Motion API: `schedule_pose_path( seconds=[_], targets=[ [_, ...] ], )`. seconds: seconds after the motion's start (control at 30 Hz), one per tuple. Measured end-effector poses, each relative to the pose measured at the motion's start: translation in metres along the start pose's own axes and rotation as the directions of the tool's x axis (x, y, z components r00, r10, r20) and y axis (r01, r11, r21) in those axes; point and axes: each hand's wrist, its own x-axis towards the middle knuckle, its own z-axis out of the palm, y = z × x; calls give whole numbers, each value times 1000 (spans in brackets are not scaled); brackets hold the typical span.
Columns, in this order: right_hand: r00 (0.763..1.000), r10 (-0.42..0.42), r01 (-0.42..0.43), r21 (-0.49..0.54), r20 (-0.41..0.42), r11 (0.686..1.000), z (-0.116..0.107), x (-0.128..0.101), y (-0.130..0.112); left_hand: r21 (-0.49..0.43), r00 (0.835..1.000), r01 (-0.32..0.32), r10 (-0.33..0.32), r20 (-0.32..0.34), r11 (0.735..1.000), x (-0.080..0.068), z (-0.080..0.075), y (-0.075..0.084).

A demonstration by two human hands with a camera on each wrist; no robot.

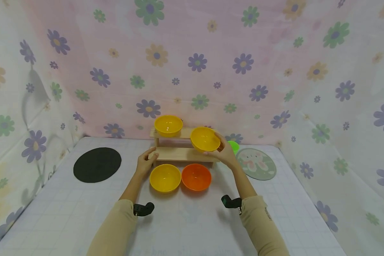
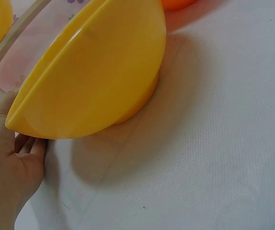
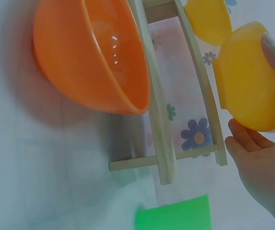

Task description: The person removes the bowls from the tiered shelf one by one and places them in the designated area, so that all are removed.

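My right hand (image 1: 223, 152) grips a yellow bowl (image 1: 204, 139) by its right side, thumb at the near side and fingers round the far side. The bowl is held up at the right part of a two-tier wooden shelf (image 1: 182, 154), overlapping the upper board in the head view. My left hand (image 1: 144, 163) holds the left end of the lower board. A second yellow bowl (image 1: 168, 126) stands on the upper board at the left. In front of the shelf, a third yellow bowl (image 1: 165, 178) and an orange bowl (image 1: 196, 177) sit side by side on the table.
A bright green cup-like thing (image 3: 175, 214) stands to the right of the shelf. Beside it lies a round grey-green mat with a rabbit picture (image 1: 259, 165). A round black mat (image 1: 97, 165) lies at the left. Flowered cloth walls (image 1: 179, 71) enclose the white table (image 1: 185, 227).
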Motion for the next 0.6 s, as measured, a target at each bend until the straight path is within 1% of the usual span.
schedule_pose_path(
  seconds=[0.2,0.33,0.43,0.5,0.6],
  targets=[
    [1000,7,-7,2,2,1000,-3,-9,1,5,1000,2,-2,8,1000,0,-1,-1],
    [1000,6,-6,20,13,1000,-6,-17,4,12,1000,26,-26,3,1000,-3,-1,1],
    [1000,16,-17,48,23,999,-8,-23,6,-7,999,41,-41,11,999,-5,-1,3],
    [999,34,-35,53,23,998,-9,-28,7,-27,999,35,-34,22,999,-5,-2,4],
    [998,52,-53,40,19,998,-9,-38,-1,-44,999,18,-16,34,999,-5,-2,4]
  ],
)
